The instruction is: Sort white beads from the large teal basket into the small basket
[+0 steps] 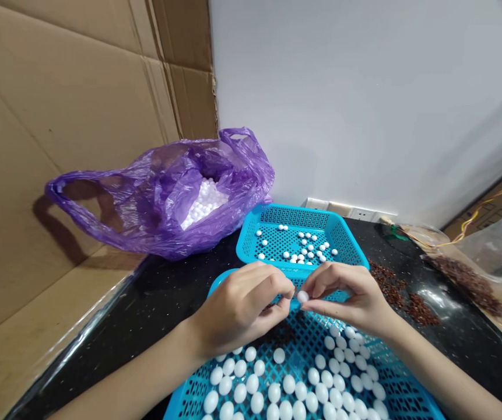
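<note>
Left hand and right hand are being held nearly together by the far edge of the front basket. One white ball, lacking any long axis, is being pinched by the right, just rightward of the left's fingertips; left-hand grip cannot be told.

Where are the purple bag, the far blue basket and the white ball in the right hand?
Purple bag (163,195): head view, middle of its side.
Far blue basket (297,218): head view, inside of its back wall.
White ball (302,297): head view, its visible face.
</note>
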The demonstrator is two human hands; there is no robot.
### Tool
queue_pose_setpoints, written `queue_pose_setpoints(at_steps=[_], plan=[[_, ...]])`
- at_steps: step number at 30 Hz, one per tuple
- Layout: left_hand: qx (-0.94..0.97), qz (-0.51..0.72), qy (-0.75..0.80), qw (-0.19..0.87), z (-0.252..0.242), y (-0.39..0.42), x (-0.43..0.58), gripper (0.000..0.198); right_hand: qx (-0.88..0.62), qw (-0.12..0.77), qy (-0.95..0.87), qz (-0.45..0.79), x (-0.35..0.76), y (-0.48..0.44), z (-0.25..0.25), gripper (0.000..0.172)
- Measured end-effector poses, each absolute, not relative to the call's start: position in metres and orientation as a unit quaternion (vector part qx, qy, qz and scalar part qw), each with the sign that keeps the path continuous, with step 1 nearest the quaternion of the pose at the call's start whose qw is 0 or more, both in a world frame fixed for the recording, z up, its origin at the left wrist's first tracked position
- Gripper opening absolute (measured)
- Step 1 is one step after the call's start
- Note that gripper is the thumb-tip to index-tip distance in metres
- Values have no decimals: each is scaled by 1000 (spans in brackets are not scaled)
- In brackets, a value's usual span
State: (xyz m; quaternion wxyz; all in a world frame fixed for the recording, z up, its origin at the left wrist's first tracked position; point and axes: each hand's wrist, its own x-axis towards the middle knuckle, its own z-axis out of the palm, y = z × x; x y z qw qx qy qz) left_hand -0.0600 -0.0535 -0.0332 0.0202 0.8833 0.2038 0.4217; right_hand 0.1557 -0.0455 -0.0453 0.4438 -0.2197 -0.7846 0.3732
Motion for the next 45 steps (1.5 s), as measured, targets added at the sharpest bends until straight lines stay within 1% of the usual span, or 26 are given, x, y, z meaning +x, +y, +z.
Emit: queue_pose_setpoints(at_steps=[24,29,34,39,45], plan=[[898,394,190,44,-35,-54,-62,21,-227,436,-788,371,154,-48,-44,17],[901,392,181,33,-34,-53,-61,18,-230,433,-795,356,154,-48,-44,16],[906,390,164,26,-34,-52,-61,20,-233,427,-797,358,154,-48,-45,15],[906,383,174,38,-35,-51,-61,19,-237,428,-797,354,154,-48,-45,13],[909,372,187,24,-36,-50,-62,21,-245,420,-797,359,154,-48,-46,13]])
